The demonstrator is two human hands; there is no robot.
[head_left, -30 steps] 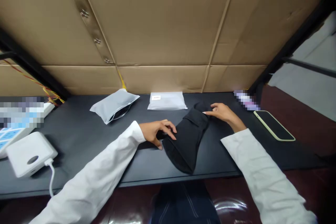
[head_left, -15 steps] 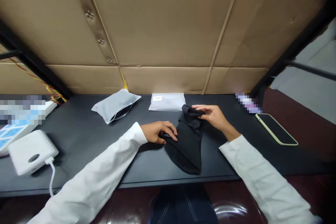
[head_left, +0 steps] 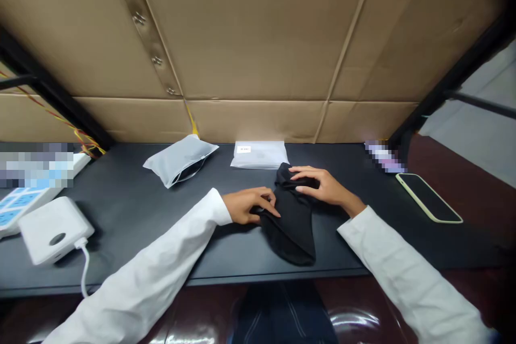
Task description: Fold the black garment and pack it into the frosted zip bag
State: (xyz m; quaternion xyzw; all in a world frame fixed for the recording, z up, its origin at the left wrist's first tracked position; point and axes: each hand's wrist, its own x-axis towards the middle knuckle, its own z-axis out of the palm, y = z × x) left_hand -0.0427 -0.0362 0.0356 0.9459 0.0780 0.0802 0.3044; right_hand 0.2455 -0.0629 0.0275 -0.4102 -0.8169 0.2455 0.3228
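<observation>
A piece of folded black cloth (head_left: pixel 293 226) lies on the dark tabletop in front of me, its near edge curved and its far end folded into a thick bunch. At its left side my left hand (head_left: pixel 252 205) is closed, thumb and fingers pinching the edge. My right hand (head_left: pixel 322 185) grips the bunched far end, with long fingers laid over the fold and the thumb on its near side. What kind of cloth article this is, I cannot tell.
A slightly gaping frosted pouch (head_left: pixel 179 158) lies behind left, and a flat labelled pouch (head_left: pixel 260 156) behind centre. A phone (head_left: pixel 429 198) is at right. At left are a white charger (head_left: pixel 56 230) with a cable and a power strip (head_left: pixel 36 191). Cardboard (head_left: pixel 258 32) walls the back.
My right hand has shifted slightly left over the bunched end, and its fingers now stretch further across the fold. The bunch sits lower and flatter. My left hand keeps its pinch.
</observation>
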